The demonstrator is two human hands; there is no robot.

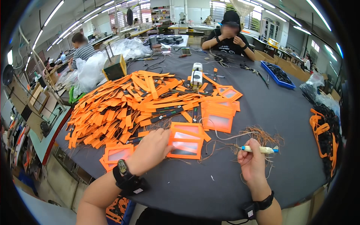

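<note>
Orange strap pile [123, 108] covers the desk [285, 112] top-left, w/ orange window pouches [219, 114] stacked to its right. Left hand [150, 150] lies fingers together, pressing the left edge of one orange pouch [186, 140] flat on the desk, near centre front. Right hand [253, 161] is closed round a pale tool w/ blue tip [258, 149], just right of the pouch, by loose thread scraps [258, 133]; blue tray [278, 74] far right.

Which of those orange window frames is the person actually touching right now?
The orange frame nearest the table edge, under the left hand. The other frames lie untouched farther away or left of that hand.
</note>
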